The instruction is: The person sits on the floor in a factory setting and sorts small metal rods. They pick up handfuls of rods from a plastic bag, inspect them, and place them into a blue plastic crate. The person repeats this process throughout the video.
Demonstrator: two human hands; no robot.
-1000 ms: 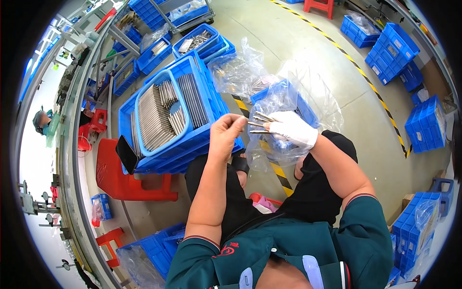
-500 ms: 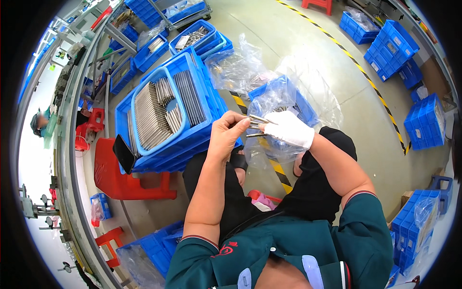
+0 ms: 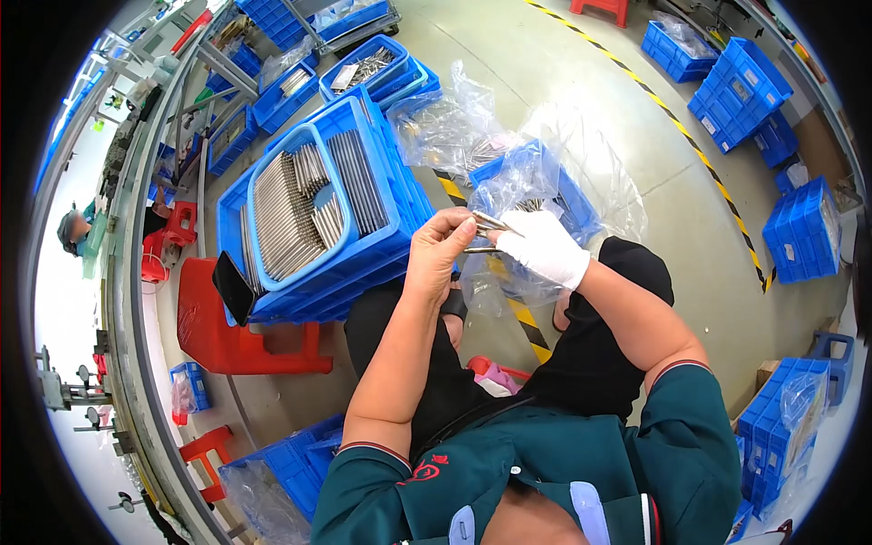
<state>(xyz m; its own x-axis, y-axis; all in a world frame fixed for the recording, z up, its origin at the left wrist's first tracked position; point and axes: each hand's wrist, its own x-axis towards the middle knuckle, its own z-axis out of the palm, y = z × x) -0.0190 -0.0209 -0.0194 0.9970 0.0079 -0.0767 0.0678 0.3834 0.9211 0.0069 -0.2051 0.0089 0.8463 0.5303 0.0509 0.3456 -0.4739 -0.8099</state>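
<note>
My bare left hand [image 3: 442,250] and my right hand [image 3: 543,247] in a white glove meet in front of me, both pinching a small bundle of thin metal rods [image 3: 488,229]. Just behind them stands a blue crate lined with a clear plastic bag [image 3: 536,186]. To the left, a larger blue crate [image 3: 322,204] holds rows of the same metal rods [image 3: 300,204]; it rests on a red stool [image 3: 232,331].
More blue crates stand around: several at the far right [image 3: 749,86], some at the lower right [image 3: 786,418], others at the top left [image 3: 372,68]. A yellow and black floor stripe [image 3: 690,145] crosses the concrete. Another person [image 3: 77,232] sits far left beside a long workbench.
My hands have stayed together on the rods, shifting only slightly; the view has tilted a little.
</note>
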